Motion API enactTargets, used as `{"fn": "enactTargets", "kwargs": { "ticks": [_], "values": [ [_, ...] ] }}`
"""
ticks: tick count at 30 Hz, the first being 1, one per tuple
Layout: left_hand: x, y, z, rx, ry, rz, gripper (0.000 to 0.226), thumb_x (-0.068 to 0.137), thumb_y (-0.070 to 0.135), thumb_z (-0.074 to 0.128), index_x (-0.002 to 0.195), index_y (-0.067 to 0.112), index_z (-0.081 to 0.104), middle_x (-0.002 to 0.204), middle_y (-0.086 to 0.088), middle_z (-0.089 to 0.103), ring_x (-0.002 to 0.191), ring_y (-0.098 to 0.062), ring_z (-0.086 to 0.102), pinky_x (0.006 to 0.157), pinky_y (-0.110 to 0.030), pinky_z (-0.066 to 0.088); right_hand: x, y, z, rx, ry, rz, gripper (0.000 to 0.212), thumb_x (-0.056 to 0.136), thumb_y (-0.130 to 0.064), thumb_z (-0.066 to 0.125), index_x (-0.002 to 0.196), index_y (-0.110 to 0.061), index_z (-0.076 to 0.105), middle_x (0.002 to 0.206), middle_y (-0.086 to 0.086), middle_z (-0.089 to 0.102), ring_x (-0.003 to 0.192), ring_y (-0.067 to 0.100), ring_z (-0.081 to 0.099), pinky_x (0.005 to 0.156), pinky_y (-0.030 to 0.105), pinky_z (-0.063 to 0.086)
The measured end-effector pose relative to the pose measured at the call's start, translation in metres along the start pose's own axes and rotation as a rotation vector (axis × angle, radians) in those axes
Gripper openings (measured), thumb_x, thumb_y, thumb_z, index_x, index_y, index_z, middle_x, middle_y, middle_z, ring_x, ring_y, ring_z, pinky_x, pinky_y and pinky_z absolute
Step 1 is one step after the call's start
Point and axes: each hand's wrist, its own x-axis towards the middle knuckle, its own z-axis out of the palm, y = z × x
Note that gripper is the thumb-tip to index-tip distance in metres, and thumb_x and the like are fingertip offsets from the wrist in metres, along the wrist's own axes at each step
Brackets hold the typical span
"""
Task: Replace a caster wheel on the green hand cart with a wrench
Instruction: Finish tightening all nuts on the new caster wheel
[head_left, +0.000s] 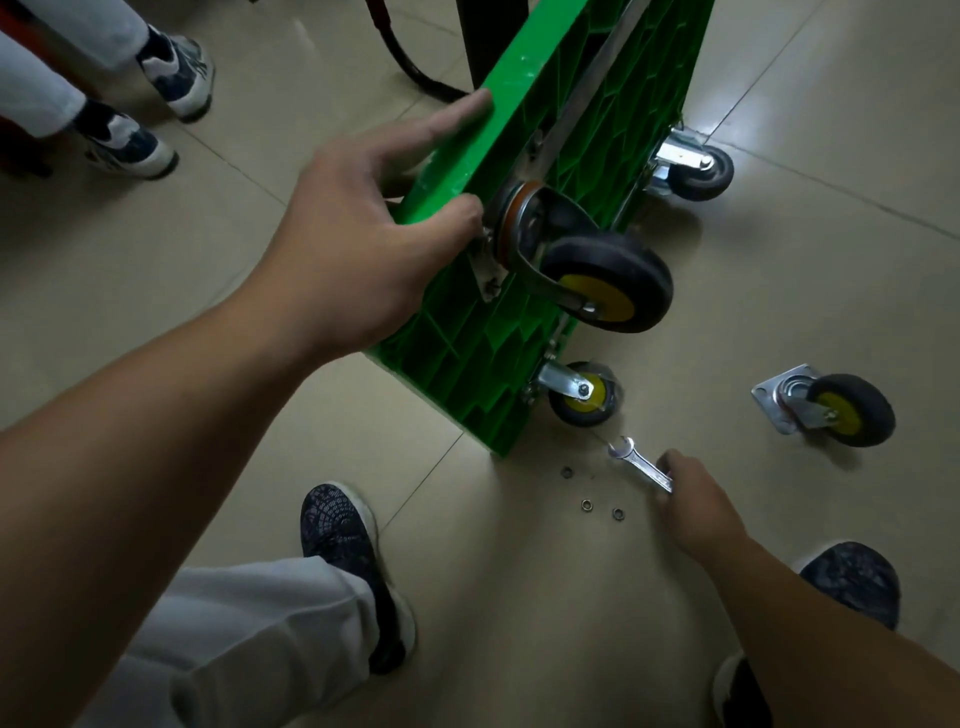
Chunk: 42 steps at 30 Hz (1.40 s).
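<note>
While cart (457, 358) stands on edge on the floor (519, 582), we list: left hand (353, 234) clasping its rim by the fitted caster (597, 280); right hand (696, 504) closed round wrench (636, 462); nuts (587, 504) loose beside. Risk: cart topples if that clasp slackens; nuts scatter.

Left forearm (182, 389): bare, reaching from lower left up toward centre. Left hand (363, 223): back of hand up, gripping edge of cart (457, 156); one finger stretched straight along edge, thumb (457, 213) curled round onto near side; remaining fingers partly hidden.

Right forearm (831, 623): bare, coming in from lower right, angled down and forward. Right hand (696, 504): low near floor, knuckles up, fingers curled, pinching handle end of wrench (641, 465). Hands well apart, left higher than right.
</note>
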Motion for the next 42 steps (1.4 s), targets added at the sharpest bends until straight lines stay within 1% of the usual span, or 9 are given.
{"fn": "enactTargets", "kwargs": {
  "ticks": [5,9,16,21,27,29,32,37,42],
  "values": [
    [0.001,-0.004,0.003,-0.010,-0.019,0.018,0.058,0.095,0.028,0.062,0.152,0.029,0.048,0.151,0.005,0.054,0.136,-0.010,0.053,0.109,-0.043,0.050,0.010,0.003,0.015,-0.003,-0.010,-0.015,0.015,0.090,-0.014,0.062,0.089,-0.022,0.050,0.095,0.006,0.051,0.082,0.031,0.055,0.071,0.038,0.044],
    [0.002,-0.007,0.002,-0.032,-0.034,0.024,0.057,0.097,0.024,0.062,0.152,0.023,0.048,0.150,0.001,0.055,0.137,-0.015,0.053,0.112,-0.047,0.046,0.017,0.005,0.029,-0.089,0.098,-0.017,0.003,0.093,-0.022,0.060,0.093,-0.020,0.061,0.096,0.007,0.054,0.084,0.034,0.059,0.069,0.037,0.047],
    [0.001,-0.005,0.002,0.008,-0.044,0.057,0.056,0.099,0.023,0.059,0.154,0.019,0.044,0.151,0.002,0.054,0.135,-0.012,0.055,0.107,-0.039,0.052,0.029,0.004,0.043,-0.275,0.189,-0.076,0.011,0.091,-0.022,0.068,0.087,-0.014,0.075,0.079,0.006,0.060,0.076,0.029,0.053,0.069,0.039,0.045],
    [0.001,-0.005,0.003,0.002,-0.039,0.060,0.056,0.100,0.020,0.060,0.154,0.017,0.044,0.151,0.002,0.054,0.132,-0.011,0.057,0.104,-0.036,0.054,0.036,0.002,0.040,-0.056,0.202,-0.019,0.010,0.089,-0.019,0.070,0.095,-0.012,0.072,0.087,0.011,0.065,0.087,0.033,0.056,0.076,0.040,0.046],
    [0.001,-0.005,0.003,0.000,-0.042,0.062,0.057,0.100,0.022,0.059,0.154,0.017,0.044,0.151,0.003,0.054,0.133,-0.009,0.056,0.105,-0.036,0.053,0.023,0.008,0.042,-0.157,0.330,-0.170,0.025,0.080,-0.021,0.075,0.101,-0.010,0.067,0.093,0.011,0.060,0.088,0.033,0.052,0.078,0.043,0.041],
    [0.001,-0.005,0.003,-0.010,-0.036,0.056,0.057,0.099,0.023,0.060,0.154,0.017,0.044,0.149,0.003,0.055,0.132,-0.009,0.057,0.105,-0.037,0.053,0.009,0.005,0.050,-0.157,0.275,-0.217,0.036,0.074,-0.034,0.080,0.100,-0.013,0.066,0.094,0.008,0.061,0.089,0.030,0.055,0.079,0.041,0.041],
    [0.001,-0.005,0.004,-0.022,-0.029,0.052,0.057,0.099,0.023,0.060,0.154,0.018,0.045,0.149,0.003,0.056,0.132,-0.011,0.058,0.105,-0.039,0.053,0.000,0.004,0.067,-0.164,0.042,-0.125,0.046,0.069,-0.045,0.085,0.099,-0.020,0.060,0.093,0.001,0.059,0.088,0.024,0.056,0.077,0.037,0.047],
    [0.001,-0.006,0.004,-0.033,-0.042,0.045,0.057,0.100,0.022,0.060,0.154,0.019,0.044,0.147,0.001,0.057,0.130,-0.012,0.059,0.102,-0.037,0.054,0.004,-0.005,0.074,-0.122,-0.111,-0.005,0.019,0.086,-0.028,0.072,0.091,-0.016,0.059,0.094,0.005,0.059,0.091,0.027,0.058,0.076,0.037,0.050],
    [0.001,-0.008,0.004,-0.028,-0.028,0.038,0.057,0.098,0.026,0.061,0.153,0.026,0.047,0.146,0.004,0.058,0.130,-0.011,0.058,0.106,-0.042,0.052,0.007,-0.024,0.045,0.034,-0.267,-0.022,0.009,0.084,-0.029,0.073,0.086,-0.022,0.069,0.085,-0.002,0.069,0.083,0.015,0.064,0.071,0.024,0.045]
  ]
}}
